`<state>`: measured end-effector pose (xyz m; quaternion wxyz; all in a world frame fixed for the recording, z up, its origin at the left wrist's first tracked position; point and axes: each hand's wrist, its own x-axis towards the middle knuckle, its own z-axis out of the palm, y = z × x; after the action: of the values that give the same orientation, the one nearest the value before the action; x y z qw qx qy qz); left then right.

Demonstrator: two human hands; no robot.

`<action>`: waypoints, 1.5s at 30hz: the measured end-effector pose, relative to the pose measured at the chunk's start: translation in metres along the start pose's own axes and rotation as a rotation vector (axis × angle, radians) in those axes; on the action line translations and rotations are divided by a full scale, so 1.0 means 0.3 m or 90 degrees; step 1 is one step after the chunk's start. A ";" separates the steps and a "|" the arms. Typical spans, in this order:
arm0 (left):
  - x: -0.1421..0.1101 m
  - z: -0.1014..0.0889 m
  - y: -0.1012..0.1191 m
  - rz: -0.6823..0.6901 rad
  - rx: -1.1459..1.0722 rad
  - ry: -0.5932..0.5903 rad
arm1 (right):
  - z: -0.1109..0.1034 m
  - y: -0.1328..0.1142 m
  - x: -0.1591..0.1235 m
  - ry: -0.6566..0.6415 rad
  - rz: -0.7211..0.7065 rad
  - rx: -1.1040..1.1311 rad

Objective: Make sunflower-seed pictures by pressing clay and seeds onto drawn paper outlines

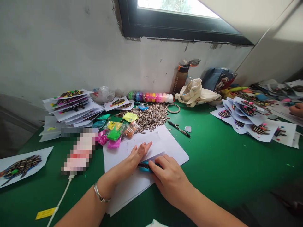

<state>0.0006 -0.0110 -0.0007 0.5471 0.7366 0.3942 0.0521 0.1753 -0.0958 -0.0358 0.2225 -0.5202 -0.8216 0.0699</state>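
My left hand [134,160] lies on its edge on a folded sheet of white paper [151,142], fingers stretched out and nothing held in them. A silver bracelet [100,194] is on that wrist. Closed around a blue and black utility knife [145,166], my right hand [168,178] rests close beside the left at the fold's near edge. Its blade is hidden. Under both hands is a stack of white paper [125,198] on the green table.
Bags of coloured clay [115,134] and a heap of striped sunflower seeds [153,115] sit behind the paper. A pen [178,129] and a tape roll [173,108] lie to the right. Seed pictures [73,108] are piled left. Another person's hand [296,109] shows far right.
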 end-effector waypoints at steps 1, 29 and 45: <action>0.002 -0.002 -0.008 0.001 -0.003 -0.005 | -0.003 0.002 -0.002 -0.001 -0.005 0.003; 0.030 0.115 -0.087 0.122 0.427 0.209 | -0.255 0.490 -0.319 0.165 0.430 -0.099; 0.040 0.119 -0.102 0.252 0.497 0.359 | -0.136 0.220 0.044 0.017 -0.054 0.004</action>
<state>0.0109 -0.0277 -0.0450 0.0836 0.9035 0.3694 0.2005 0.2429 -0.0592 -0.0186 0.2378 -0.4850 -0.8397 0.0563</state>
